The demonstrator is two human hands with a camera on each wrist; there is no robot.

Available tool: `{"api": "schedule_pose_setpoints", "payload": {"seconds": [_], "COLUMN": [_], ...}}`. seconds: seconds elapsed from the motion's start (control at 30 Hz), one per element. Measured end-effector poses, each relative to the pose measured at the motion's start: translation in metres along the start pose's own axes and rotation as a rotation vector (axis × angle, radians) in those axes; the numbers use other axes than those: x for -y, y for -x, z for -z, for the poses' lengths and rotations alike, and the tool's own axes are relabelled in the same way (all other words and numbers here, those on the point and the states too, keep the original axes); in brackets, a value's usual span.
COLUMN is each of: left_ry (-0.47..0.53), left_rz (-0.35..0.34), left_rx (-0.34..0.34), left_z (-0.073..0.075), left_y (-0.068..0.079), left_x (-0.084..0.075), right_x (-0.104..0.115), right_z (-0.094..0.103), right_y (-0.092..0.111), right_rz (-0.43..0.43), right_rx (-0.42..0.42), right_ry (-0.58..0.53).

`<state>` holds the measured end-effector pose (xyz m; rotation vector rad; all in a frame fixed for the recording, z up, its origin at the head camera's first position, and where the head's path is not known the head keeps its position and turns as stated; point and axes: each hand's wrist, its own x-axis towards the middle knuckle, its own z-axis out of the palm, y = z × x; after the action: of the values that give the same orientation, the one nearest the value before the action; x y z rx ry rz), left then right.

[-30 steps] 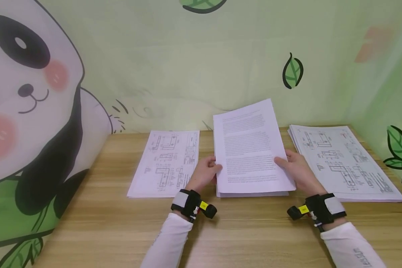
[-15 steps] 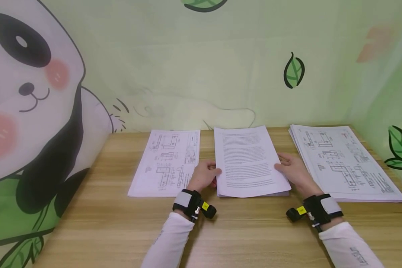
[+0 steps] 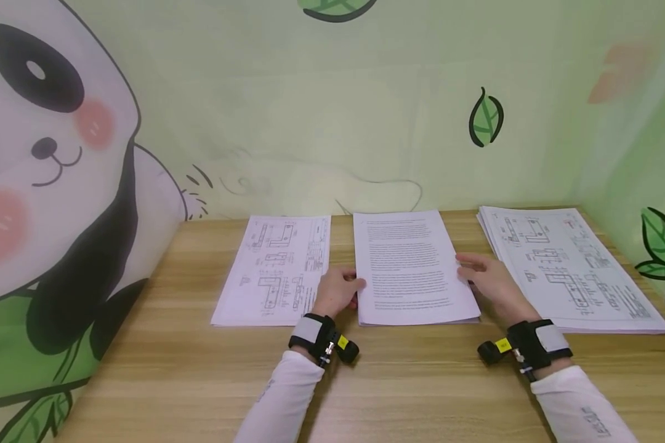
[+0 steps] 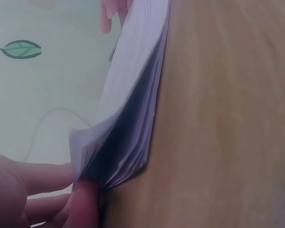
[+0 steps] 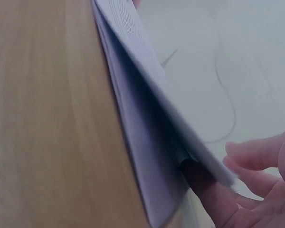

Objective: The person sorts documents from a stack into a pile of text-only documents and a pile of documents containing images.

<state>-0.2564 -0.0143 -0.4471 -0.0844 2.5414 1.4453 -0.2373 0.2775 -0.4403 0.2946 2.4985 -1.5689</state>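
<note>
The middle stack (image 3: 407,264) of text pages lies on the table (image 3: 410,387) squarely between the person's hands, its long axis running away from the body toward the printed backdrop (image 3: 288,111). Its short near edge faces the person, so each long edge meets one hand: the left hand (image 3: 335,292) lies along the left edge and the right hand (image 3: 494,284) along the right. Both are at the near half, and neither is clearly nearer; the right fingertips sit slightly farther up the page.

The relation that counts is over and under. Seen from both wrists, the upper pages (image 4: 135,52) arch away from the lower pages (image 4: 142,137), leaving a dark wedge at each side. The left hand pinches the upper pages, bending their corner upward, with a fingertip tucked into the gap. The right hand is looser: a finger reaches under the raised edge, while the other visible digits are spread beside it rather than pressed down; whether one brushes the paper is hard to tell.

The left drawing sheets (image 3: 266,264) lie just beyond the left hand, and the right drawing stack (image 3: 576,271) lies just past the right, both apart from the middle pages.
</note>
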Motion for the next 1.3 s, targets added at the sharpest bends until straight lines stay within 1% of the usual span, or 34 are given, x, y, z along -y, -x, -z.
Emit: {"api": "schedule_pose_setpoints", "payload": {"seconds": [0.17, 0.33, 0.4, 0.5, 0.67, 0.83, 0.93, 1.07, 1.17, 1.3], "left_ry": [0.003, 0.006, 0.014, 0.014, 0.000, 0.042, 0.059, 0.088, 0.117, 0.123], "left_rz": [0.008, 0.020, 0.024, 0.032, 0.018, -0.027, -0.061, -0.098, -0.124, -0.162], "left_rx": [-0.021, -0.034, -0.036, -0.056, -0.089, -0.065, -0.043, 0.010, 0.068, 0.133], "left_z": [0.001, 0.002, 0.002, 0.002, 0.002, -0.001, -0.005, -0.015, -0.027, -0.048], "left_y": [-0.001, 0.001, 0.001, 0.002, 0.006, 0.012, 0.014, 0.019, 0.023, 0.030], "left_x": [0.000, 0.000, -0.002, -0.005, -0.012, -0.021, -0.027, -0.036, -0.044, -0.057], "right_x": [0.005, 0.009, 0.010, 0.012, 0.009, 0.002, -0.004, -0.013, -0.022, -0.035], "right_z": [0.006, 0.012, 0.015, 0.024, 0.049, 0.074, 0.089, 0.110, 0.125, 0.138], "right_y": [0.003, 0.008, 0.010, 0.013, 0.018, 0.020, 0.020, 0.024, 0.027, 0.030], "right_rz": [0.000, 0.050, 0.060, 0.106, 0.197, 0.232, 0.207, 0.113, 0.041, -0.021], "right_rx": [0.018, 0.039, 0.012, -0.007, -0.045, -0.141, -0.194, -0.223, -0.240, -0.273], "right_ry": [0.029, 0.066, 0.100, 0.151, 0.225, 0.310, 0.330, 0.288, 0.247, 0.233]}}
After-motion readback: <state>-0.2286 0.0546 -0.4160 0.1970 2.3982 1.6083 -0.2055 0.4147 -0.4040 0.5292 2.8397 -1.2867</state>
